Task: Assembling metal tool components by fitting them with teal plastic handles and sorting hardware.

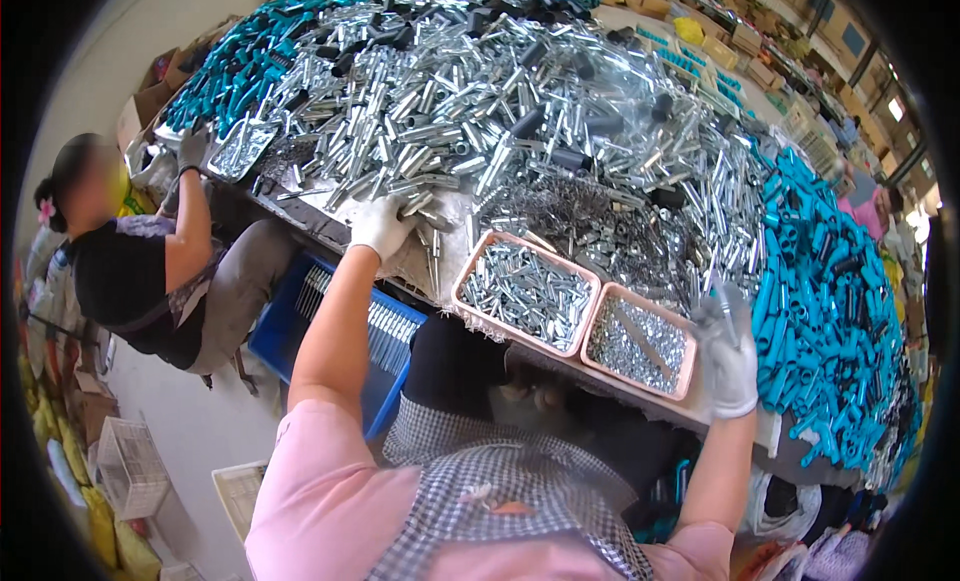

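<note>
My left hand (pixel 380 228), in a white glove, is at the near edge of a large heap of silver metal tubes (pixel 440 101). Its fingers are bent in among the tubes, and what they grip is partly hidden. At the right, my gloved right hand (pixel 730 366) is raised beside the small-parts bin, closed around a slim metal tube (pixel 727 303) that points upward; motion blurs the fingers a little. Between my hands are two pink bins: one of short metal pins (pixel 525 293), the other of tiny silver parts (pixel 625 346) with a flat strip lying across them.
Teal handles (pixel 815 311) are piled at the right, with more teal handles (pixel 240 61) at the far left. Dark springs (pixel 570 216) lie behind the bins. A co-worker (pixel 130 251) sits at the left. A blue crate (pixel 375 331) stands below the table edge.
</note>
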`<action>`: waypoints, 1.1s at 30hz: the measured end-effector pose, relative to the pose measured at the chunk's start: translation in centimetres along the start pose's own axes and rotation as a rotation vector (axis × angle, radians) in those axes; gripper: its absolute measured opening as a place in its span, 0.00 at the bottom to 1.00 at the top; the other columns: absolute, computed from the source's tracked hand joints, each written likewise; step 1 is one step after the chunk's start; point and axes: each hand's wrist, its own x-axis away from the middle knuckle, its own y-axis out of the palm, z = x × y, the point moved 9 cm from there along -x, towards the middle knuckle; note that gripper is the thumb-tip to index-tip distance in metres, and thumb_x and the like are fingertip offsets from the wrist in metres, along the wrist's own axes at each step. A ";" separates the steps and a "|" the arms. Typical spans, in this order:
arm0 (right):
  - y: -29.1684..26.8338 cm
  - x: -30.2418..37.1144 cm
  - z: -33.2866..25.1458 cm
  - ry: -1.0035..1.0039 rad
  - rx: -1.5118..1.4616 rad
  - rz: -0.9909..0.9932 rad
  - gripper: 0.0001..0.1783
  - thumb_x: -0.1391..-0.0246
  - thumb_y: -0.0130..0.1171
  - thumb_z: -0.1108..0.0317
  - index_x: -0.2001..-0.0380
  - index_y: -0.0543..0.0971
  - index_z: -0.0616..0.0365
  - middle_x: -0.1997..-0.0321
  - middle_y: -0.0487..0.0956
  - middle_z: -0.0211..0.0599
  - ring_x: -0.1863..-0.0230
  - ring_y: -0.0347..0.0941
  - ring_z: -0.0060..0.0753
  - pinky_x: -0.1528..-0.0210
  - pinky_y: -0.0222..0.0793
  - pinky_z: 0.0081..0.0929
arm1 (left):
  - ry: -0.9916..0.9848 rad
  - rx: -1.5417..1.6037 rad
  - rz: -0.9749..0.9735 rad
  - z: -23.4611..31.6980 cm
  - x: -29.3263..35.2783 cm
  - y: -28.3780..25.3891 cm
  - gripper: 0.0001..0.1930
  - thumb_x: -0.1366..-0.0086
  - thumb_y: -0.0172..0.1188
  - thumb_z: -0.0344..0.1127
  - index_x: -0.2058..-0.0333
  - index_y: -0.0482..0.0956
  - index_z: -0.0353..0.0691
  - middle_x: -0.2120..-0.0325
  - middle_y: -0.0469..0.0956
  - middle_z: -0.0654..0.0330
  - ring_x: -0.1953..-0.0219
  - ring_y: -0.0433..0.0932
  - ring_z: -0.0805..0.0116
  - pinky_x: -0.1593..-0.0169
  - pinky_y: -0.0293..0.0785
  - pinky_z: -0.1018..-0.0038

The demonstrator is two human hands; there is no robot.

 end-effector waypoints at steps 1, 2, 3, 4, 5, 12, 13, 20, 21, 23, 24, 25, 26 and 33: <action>2.8 1.5 -0.7 -0.009 -0.202 -0.155 0.44 0.54 0.65 0.74 0.31 0.63 0.50 0.41 0.73 0.39 0.42 0.72 0.39 0.39 0.69 0.47 | 0.018 0.020 0.001 0.5 -0.3 0.1 0.17 0.42 0.63 0.44 0.57 0.84 0.43 0.64 0.83 0.47 0.59 0.81 0.45 0.53 0.75 0.55; 5.7 2.6 -1.5 -0.037 -0.279 -0.221 0.44 0.53 0.69 0.66 0.32 0.64 0.50 0.41 0.74 0.38 0.42 0.72 0.40 0.39 0.69 0.48 | 0.029 0.036 0.004 0.6 -0.5 0.0 0.16 0.41 0.62 0.44 0.58 0.84 0.42 0.64 0.83 0.47 0.59 0.81 0.45 0.53 0.75 0.55; 5.6 3.3 0.3 0.090 -0.361 -0.127 0.43 0.52 0.70 0.62 0.32 0.65 0.50 0.41 0.74 0.40 0.42 0.72 0.41 0.39 0.69 0.48 | 0.015 0.099 0.089 -0.8 -0.8 0.7 0.14 0.40 0.60 0.43 0.60 0.84 0.42 0.64 0.83 0.46 0.60 0.81 0.45 0.54 0.75 0.55; 5.3 4.3 2.3 0.212 -0.443 -0.024 0.43 0.51 0.71 0.58 0.33 0.66 0.50 0.41 0.74 0.41 0.42 0.73 0.41 0.39 0.69 0.48 | -0.021 0.073 0.120 -0.6 -0.7 0.5 0.14 0.39 0.59 0.42 0.61 0.84 0.42 0.64 0.83 0.45 0.60 0.81 0.45 0.55 0.75 0.55; 9.2 5.1 -0.3 0.055 -0.490 -0.273 0.38 0.46 0.68 0.55 0.34 0.68 0.51 0.42 0.75 0.43 0.43 0.73 0.42 0.39 0.70 0.48 | -0.059 0.045 0.154 -0.7 -0.3 0.1 0.13 0.38 0.58 0.42 0.62 0.84 0.42 0.65 0.82 0.44 0.60 0.81 0.46 0.55 0.75 0.54; 9.4 10.2 6.5 0.386 -0.309 0.005 0.06 0.41 0.51 0.77 0.61 0.67 0.61 0.55 0.78 0.58 0.67 0.80 0.44 0.60 0.79 0.37 | 0.042 -0.298 0.176 4.0 -0.4 0.0 0.14 0.38 0.58 0.39 0.57 0.79 0.39 0.57 0.78 0.49 0.51 0.76 0.48 0.50 0.73 0.56; 10.4 10.5 6.4 0.385 -0.284 -0.008 0.06 0.41 0.51 0.77 0.61 0.67 0.61 0.55 0.78 0.59 0.67 0.79 0.44 0.60 0.78 0.37 | 0.081 -0.279 0.137 3.3 -1.0 0.7 0.13 0.38 0.56 0.37 0.57 0.79 0.40 0.57 0.78 0.49 0.51 0.76 0.49 0.49 0.73 0.57; 13.0 12.3 6.4 0.384 -0.356 -0.064 0.35 0.44 0.51 0.77 0.33 0.56 0.65 0.48 0.75 0.57 0.62 0.79 0.39 0.55 0.77 0.36 | 0.128 -0.313 -0.117 4.1 -3.4 1.2 0.14 0.37 0.51 0.33 0.56 0.81 0.40 0.60 0.83 0.46 0.55 0.82 0.48 0.52 0.78 0.57; 13.4 12.7 6.6 0.384 -0.358 -0.093 0.34 0.43 0.52 0.76 0.34 0.57 0.66 0.48 0.75 0.53 0.59 0.78 0.37 0.53 0.77 0.35 | 0.064 -0.299 -0.088 2.4 -3.8 1.7 0.14 0.37 0.53 0.36 0.55 0.81 0.40 0.60 0.83 0.46 0.54 0.82 0.47 0.51 0.78 0.56; 13.0 13.4 7.3 0.410 -0.346 -0.084 0.33 0.43 0.51 0.77 0.34 0.57 0.66 0.48 0.75 0.49 0.58 0.78 0.35 0.52 0.76 0.35 | -0.090 -0.069 0.100 3.5 -2.5 -1.1 0.22 0.40 0.61 0.43 0.48 0.76 0.41 0.54 0.80 0.42 0.51 0.80 0.47 0.49 0.77 0.58; 12.7 13.5 7.4 0.393 -0.296 -0.074 0.30 0.43 0.51 0.77 0.37 0.61 0.67 0.51 0.77 0.45 0.59 0.77 0.32 0.55 0.76 0.31 | -0.120 0.122 0.187 2.8 -1.6 -1.7 0.26 0.41 0.62 0.42 0.45 0.74 0.37 0.51 0.79 0.42 0.51 0.80 0.46 0.47 0.76 0.60; 12.9 13.6 7.5 0.394 -0.303 -0.074 0.30 0.43 0.51 0.77 0.37 0.61 0.67 0.51 0.77 0.45 0.59 0.77 0.32 0.55 0.76 0.31 | -0.099 0.280 0.333 1.9 -0.3 -2.6 0.30 0.42 0.62 0.41 0.42 0.71 0.33 0.50 0.78 0.40 0.51 0.81 0.47 0.45 0.75 0.61; 12.7 13.5 7.6 0.397 -0.170 -0.070 0.28 0.44 0.52 0.77 0.39 0.63 0.67 0.52 0.77 0.43 0.60 0.77 0.29 0.57 0.76 0.28 | -0.099 0.467 0.291 1.3 0.5 -2.1 0.35 0.40 0.60 0.37 0.36 0.62 0.31 0.52 0.78 0.39 0.53 0.82 0.52 0.47 0.77 0.62; 12.4 12.1 6.9 0.252 0.276 0.005 0.15 0.41 0.58 0.74 0.52 0.74 0.68 0.65 0.76 0.32 0.66 0.75 0.20 0.62 0.74 0.21 | -0.154 1.887 -0.623 23.5 17.1 -2.0 0.44 0.33 0.45 0.23 0.27 0.29 0.53 0.51 0.71 0.46 0.51 0.79 0.52 0.50 0.80 0.57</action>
